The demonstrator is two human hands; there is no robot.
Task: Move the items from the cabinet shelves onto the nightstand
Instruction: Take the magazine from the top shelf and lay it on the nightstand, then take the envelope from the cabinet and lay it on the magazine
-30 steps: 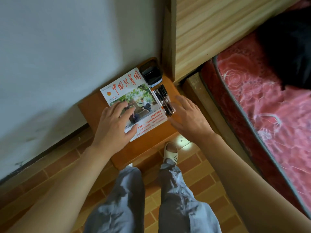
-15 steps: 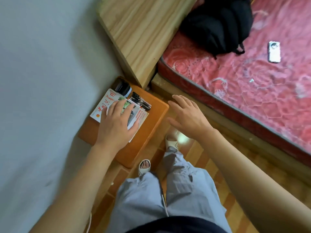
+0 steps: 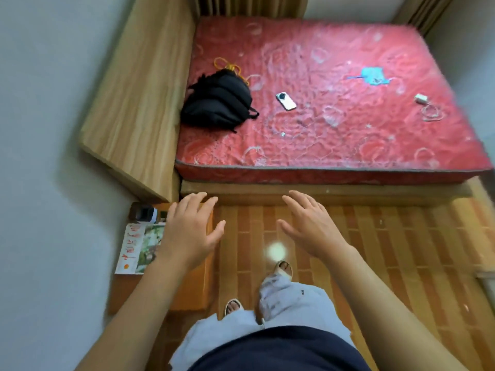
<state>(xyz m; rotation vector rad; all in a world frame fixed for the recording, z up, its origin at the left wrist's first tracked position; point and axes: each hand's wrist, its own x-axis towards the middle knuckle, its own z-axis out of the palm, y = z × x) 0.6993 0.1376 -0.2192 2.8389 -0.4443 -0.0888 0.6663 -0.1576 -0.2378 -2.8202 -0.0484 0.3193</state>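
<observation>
The orange-brown nightstand (image 3: 192, 285) stands at the lower left against the wall. On it lies a magazine (image 3: 136, 247) with red lettering, and behind that a small black box (image 3: 143, 212). My left hand (image 3: 191, 231) hovers above the nightstand with fingers spread, holding nothing and hiding part of the top. Over the tiled floor my right hand (image 3: 310, 226) hangs with relaxed fingers, empty. The pens are hidden behind my left hand.
A bed with a red mattress (image 3: 334, 135) fills the upper right, with a wooden headboard (image 3: 139, 103) on its left. On the mattress lie a black backpack (image 3: 219, 101), a phone (image 3: 286, 101) and a charger with cable (image 3: 428, 109). My legs and sandals stand on the brick-pattern floor (image 3: 388, 250).
My left hand has lifted off the magazine and my right hand has moved away from the nightstand. My view has swung right and back, bringing the whole bed into sight.
</observation>
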